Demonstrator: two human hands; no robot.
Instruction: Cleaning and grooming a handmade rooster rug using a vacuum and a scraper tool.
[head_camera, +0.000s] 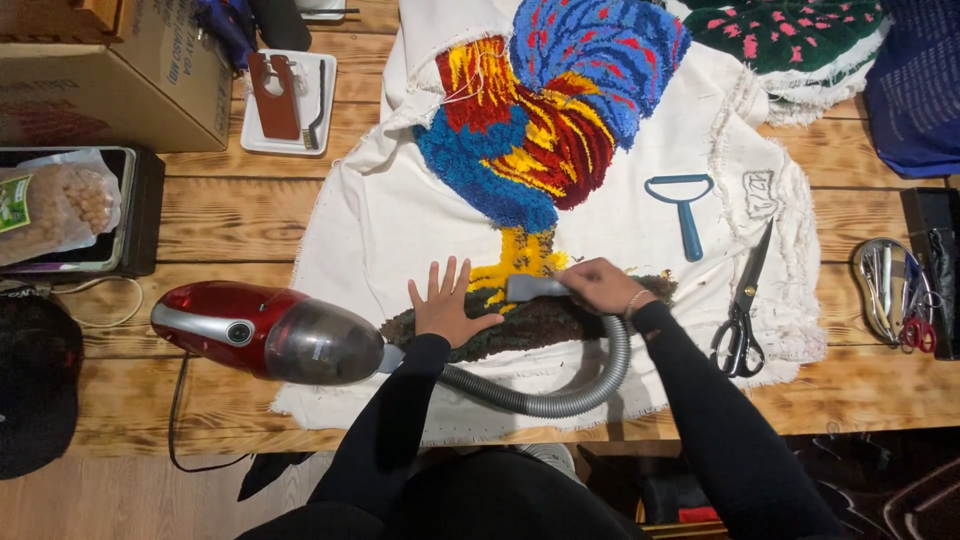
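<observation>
A tufted rooster rug in red, blue and yellow (545, 120) lies on a white backing cloth (400, 220) spread over a wooden table. My left hand (444, 305) presses flat, fingers spread, on the dark tufted ground strip (520, 325) below the rooster's yellow feet. My right hand (600, 285) grips the grey nozzle (530, 288) of a vacuum hose (560, 395), held against the rug by the feet. The hose curves back to a red handheld vacuum (265, 335) lying on the table's left side.
A blue lint tool (686, 205) and black scissors (745, 310) lie on the cloth's right side. More scissors sit in a case (895, 290) at the far right. A cardboard box (110, 70), a white tray (290, 100) and a snack bag (55, 205) stand to the left.
</observation>
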